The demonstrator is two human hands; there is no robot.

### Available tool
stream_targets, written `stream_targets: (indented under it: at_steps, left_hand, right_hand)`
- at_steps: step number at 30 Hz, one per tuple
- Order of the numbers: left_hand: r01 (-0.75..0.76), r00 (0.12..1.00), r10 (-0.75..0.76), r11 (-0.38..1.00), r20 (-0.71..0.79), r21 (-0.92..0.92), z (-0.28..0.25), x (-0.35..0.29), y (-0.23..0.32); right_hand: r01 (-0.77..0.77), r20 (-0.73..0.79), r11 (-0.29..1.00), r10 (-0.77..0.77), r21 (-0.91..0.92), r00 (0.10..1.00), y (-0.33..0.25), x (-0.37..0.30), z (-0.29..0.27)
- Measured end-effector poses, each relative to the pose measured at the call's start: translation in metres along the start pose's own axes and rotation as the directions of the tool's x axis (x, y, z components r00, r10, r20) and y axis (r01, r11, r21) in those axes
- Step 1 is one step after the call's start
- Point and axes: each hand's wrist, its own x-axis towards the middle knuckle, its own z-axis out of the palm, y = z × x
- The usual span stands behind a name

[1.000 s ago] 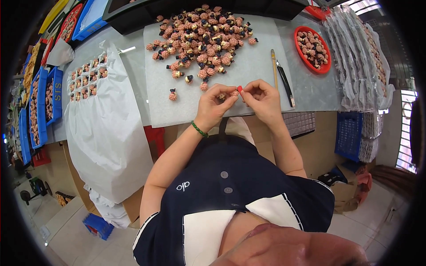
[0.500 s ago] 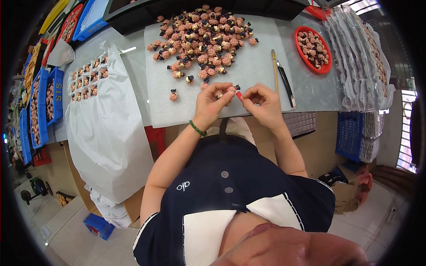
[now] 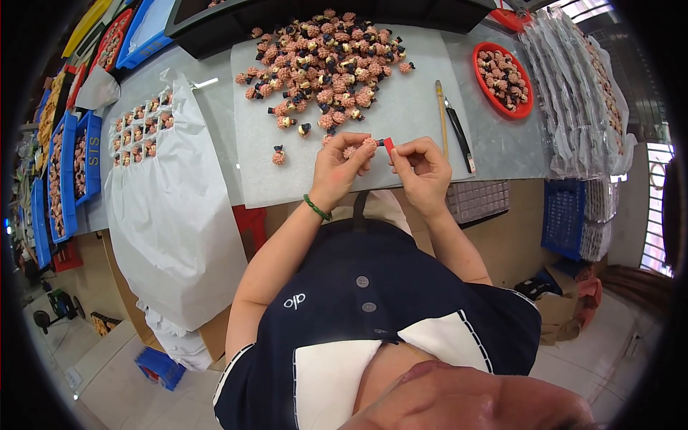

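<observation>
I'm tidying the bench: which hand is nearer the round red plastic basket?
Right. The right hand is below and left of the basket in the picture; the left hand is farther left, beyond the right one.

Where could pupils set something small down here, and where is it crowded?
The grey table is bare below the red bowl, between the black tool and stacked trays. The white sheet is bare left of the left hand, below the lone figurine, and between the figurine pile and yellow stick. Crowded: the sheet's upper middle.
</observation>
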Motion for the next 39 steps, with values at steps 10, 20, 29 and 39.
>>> stream_targets:
  at_steps: [10,20,29,39]
  left_hand:
    - [0.016,1.0,-0.015,0.999,-0.006,0.042,0.0,-0.001,0.002]
    - [0.019,1.0,-0.019,1.0,-0.01,-0.002,-0.001,0.0,0.0]
    - [0.032,0.999,-0.032,0.999,0.001,-0.008,-0.003,-0.001,0.0]
    - [-0.087,0.996,0.09,0.994,-0.03,0.067,0.0,-0.003,-0.005]
  right_hand:
    - [-0.026,-0.006,0.999,0.026,-0.025,1.0,0.005,-0.003,0.009]
    - [-0.102,-0.005,0.995,0.102,-0.014,0.995,0.006,0.001,0.015]
    - [-0.065,0.028,0.996,0.066,-0.054,0.997,0.005,0.003,0.012]
    - [-0.19,0.112,0.978,0.199,-0.088,0.974,0.002,0.008,0.001]
